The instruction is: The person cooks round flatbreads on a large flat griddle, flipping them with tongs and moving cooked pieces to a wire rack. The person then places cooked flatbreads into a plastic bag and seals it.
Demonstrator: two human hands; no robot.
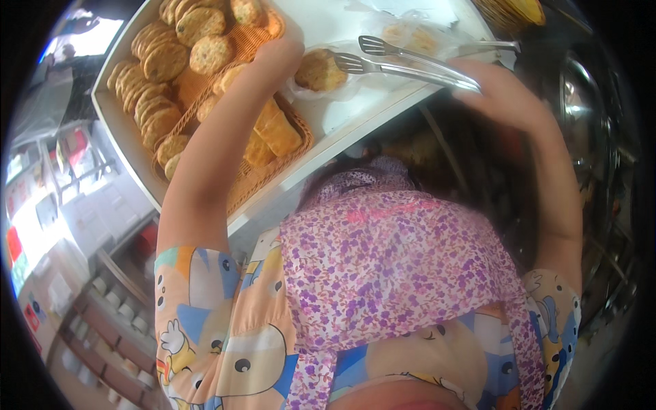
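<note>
My right hand (494,95) holds the handle end of metal slotted tongs (405,69). Their two slotted heads are apart, and the lower one reaches the edge of a round browned flatbread (320,70) in clear plastic on the white tray. My left hand (282,54) is just left of that flatbread, blurred, its fingers mostly hidden, so its hold is unclear. Under my left forearm are orange woven baskets (302,125) with rows of round flatbreads (165,62) and oblong breads (279,128). Another plastic bag (415,38) with pale food inside lies beyond the tongs.
The white tray's raised rim (359,136) runs between the baskets and my floral apron. A yellow object and brown sticks or bristles (505,15) stand at the upper right. Shiny metal ware (584,102) is at the right, and shelves with white containers (113,302) are lower left.
</note>
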